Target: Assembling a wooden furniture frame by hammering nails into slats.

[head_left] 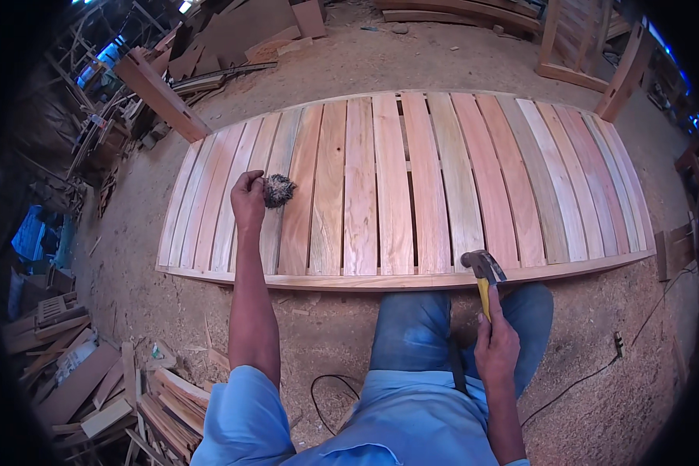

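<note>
A slatted wooden bed frame (pixel 360 194) lies flat in front of me, its boards pale, pink and brown with narrow gaps between them. Over its left half, my left hand (pixel 248 194) is closed on a dark bristly clump of nails (pixel 279 191), whose separate pieces are too small to make out. My right hand (pixel 495 348) grips the yellow handle of a claw hammer (pixel 483 268). The hammer's metal head is at the frame's near rail (pixel 349 282), toward the right; whether it touches the wood I cannot tell.
Thick wooden posts (pixel 161 95) rise at the far left and far right corners. Scrap wood (pixel 171 412) is heaped at the lower left. A dark cable (pixel 575 396) runs over the sawdust-covered floor on the right. Boards and panels (pixel 241 39) lie at the back.
</note>
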### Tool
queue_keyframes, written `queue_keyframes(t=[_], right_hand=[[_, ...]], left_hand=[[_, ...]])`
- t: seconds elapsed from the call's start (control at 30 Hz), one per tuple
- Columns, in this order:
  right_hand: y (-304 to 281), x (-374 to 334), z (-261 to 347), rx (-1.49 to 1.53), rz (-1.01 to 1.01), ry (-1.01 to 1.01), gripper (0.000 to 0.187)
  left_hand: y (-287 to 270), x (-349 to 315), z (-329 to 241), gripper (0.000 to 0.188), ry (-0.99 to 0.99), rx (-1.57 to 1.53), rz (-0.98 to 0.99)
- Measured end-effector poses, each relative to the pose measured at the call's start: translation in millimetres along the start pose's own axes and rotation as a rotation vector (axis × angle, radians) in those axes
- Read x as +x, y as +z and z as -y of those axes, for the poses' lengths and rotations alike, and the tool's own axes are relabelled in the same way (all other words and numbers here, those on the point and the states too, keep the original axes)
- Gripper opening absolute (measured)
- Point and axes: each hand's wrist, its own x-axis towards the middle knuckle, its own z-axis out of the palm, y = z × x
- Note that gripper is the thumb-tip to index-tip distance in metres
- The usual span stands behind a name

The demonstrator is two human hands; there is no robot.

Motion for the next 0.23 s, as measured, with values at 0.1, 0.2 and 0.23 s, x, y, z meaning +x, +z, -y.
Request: queue_keyframes(t=[0.1,0.2,0.23], right_hand=[[6.5,-2.1,-3.5,-0.012,-0.053,-0.042,0.065],[8.0,-4.1,-7.0,-0.025,-0.056,-0.063,0.067],[5.3,-3.3,-4.8,-0.041,-0.037,-0.049,0.069]], left_hand=[[1.0,4.0,7.0,0.031,0.05,0.184,0.001],[-0.9,5.0,6.5,0.034,0.056,0.39,0.021],[-3.0,5.4,4.8,0.034,0.03,0.521,0.036]])
